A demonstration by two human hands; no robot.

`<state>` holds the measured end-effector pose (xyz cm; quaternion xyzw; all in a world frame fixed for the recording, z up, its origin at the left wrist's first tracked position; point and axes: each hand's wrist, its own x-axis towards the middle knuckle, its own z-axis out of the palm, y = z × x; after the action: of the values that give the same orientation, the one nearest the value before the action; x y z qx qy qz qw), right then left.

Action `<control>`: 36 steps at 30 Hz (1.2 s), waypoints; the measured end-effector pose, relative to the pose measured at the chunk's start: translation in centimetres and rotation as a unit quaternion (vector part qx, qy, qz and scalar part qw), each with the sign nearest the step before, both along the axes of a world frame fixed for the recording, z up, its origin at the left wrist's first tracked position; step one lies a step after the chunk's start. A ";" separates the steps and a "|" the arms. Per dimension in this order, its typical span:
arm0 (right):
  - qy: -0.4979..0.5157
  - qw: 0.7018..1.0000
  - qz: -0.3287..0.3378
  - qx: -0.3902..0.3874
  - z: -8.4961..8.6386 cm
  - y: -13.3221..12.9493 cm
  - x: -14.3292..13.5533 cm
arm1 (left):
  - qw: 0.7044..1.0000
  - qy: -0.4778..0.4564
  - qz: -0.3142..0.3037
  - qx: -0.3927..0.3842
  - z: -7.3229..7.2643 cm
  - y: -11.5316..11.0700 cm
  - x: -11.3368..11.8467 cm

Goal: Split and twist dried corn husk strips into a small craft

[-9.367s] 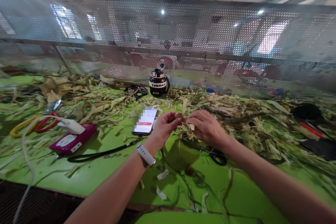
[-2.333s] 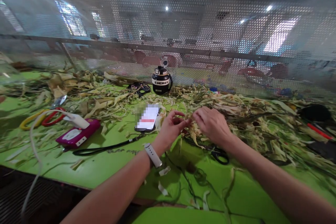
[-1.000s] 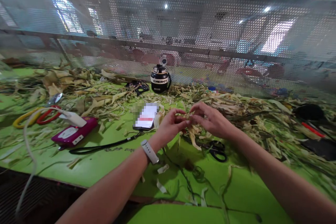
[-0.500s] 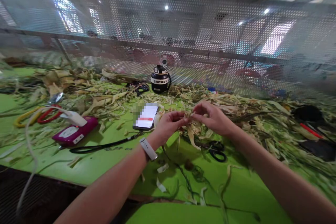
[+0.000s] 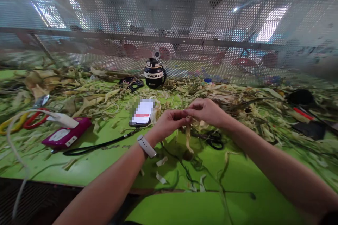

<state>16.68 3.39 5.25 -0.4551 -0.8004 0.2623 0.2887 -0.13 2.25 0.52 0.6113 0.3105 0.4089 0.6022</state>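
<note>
My left hand (image 5: 170,123), with a pale watch band on its wrist, pinches a dry husk strip (image 5: 188,139) at the middle of the view. Fingertips of my right hand (image 5: 204,112) meet those of the left and press on the same strip. Its free end hangs down over the green table (image 5: 105,168). Black scissors (image 5: 215,140) lie just below my right hand. To the left of my left hand is a lit phone (image 5: 142,112) with a black strap (image 5: 100,147).
Behind the phone stands a black bottle (image 5: 154,74). Husk scraps (image 5: 105,98) cover the table's back and right. A magenta power box (image 5: 66,135) with a white plug and cable sits left, beside red-handled scissors (image 5: 35,119). A perforated metal screen (image 5: 185,17) rises behind.
The view has shifted a little, so most things appear further left and higher. Both hands remain together, and the husk strip now hangs narrower and straighter beneath them.
</note>
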 end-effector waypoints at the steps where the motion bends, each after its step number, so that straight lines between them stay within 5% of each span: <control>1: 0.028 0.999 -0.009 -0.020 -0.1 0.0 -0.1 | 1.000 0.002 0.000 -0.006 0.0 0.0 0.0; 6: 0.148 0.982 -0.037 -0.114 0.0 -0.2 -0.7 | 0.999 0.026 -0.010 -0.036 0.2 -0.4 -0.1; 14: 0.368 0.912 -0.082 -0.161 -0.8 1.0 -0.7 | 0.980 0.057 -0.181 -0.065 0.6 -1.7 0.4; 18: 0.392 0.889 -0.085 -0.222 -1.0 1.5 -0.2 | 0.987 0.011 -0.128 -0.093 0.6 -1.7 0.5; 26: 0.267 0.921 0.030 -0.284 -0.5 0.3 -0.2 | 0.991 -0.004 -0.088 -0.097 0.6 -1.5 0.6; 30: 0.296 0.922 -0.012 -0.251 -1.2 0.4 -0.7 | 0.994 -0.011 -0.081 -0.069 0.7 -1.7 0.9; 36: 0.308 0.925 -0.074 -0.209 -0.7 0.4 -0.5 | 0.995 -0.050 0.047 -0.067 1.1 -1.4 0.9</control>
<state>16.16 3.82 4.57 -0.4595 -0.5634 0.5288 0.4379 0.81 0.87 1.59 0.5330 0.3356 0.4449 0.6366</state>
